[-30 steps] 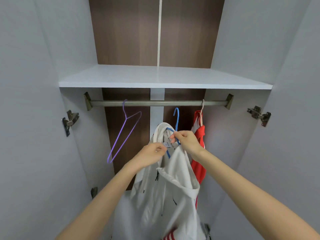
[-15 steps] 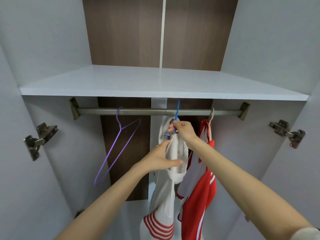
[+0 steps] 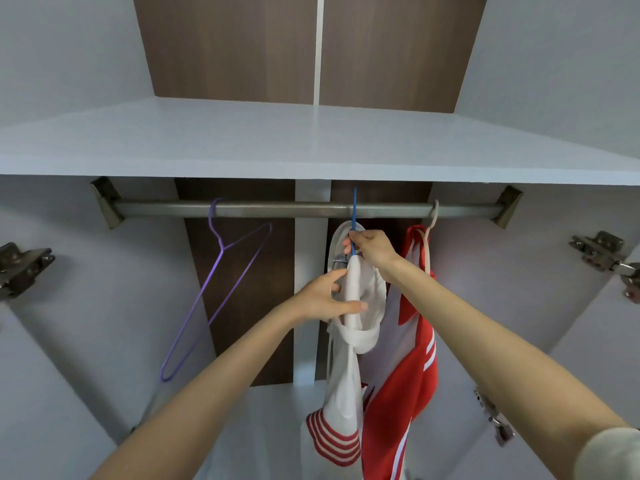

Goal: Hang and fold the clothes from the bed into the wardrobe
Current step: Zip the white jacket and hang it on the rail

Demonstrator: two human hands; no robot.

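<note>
A white hoodie (image 3: pixel 349 368) with red-striped cuffs hangs on a blue hanger (image 3: pixel 354 216), whose hook sits at the metal rail (image 3: pixel 294 209) of the wardrobe. My right hand (image 3: pixel 372 249) pinches the blue hanger's neck just under the rail. My left hand (image 3: pixel 325 299) holds the hoodie's fabric below the collar, thumb and fingers around it. To the right, a red and white garment (image 3: pixel 412 368) hangs on a pale hanger (image 3: pixel 431 233).
An empty purple wire hanger (image 3: pixel 221 289) hangs tilted on the rail's left part. A white shelf (image 3: pixel 277 140) runs above the rail. Door hinges (image 3: pixel 602 254) stick out on both sides, and the wardrobe's side walls stand close.
The hoodie on its blue hanger rose from chest height up to the rail, and the hook now sits at the rail. My view moved closer and tilted upward.
</note>
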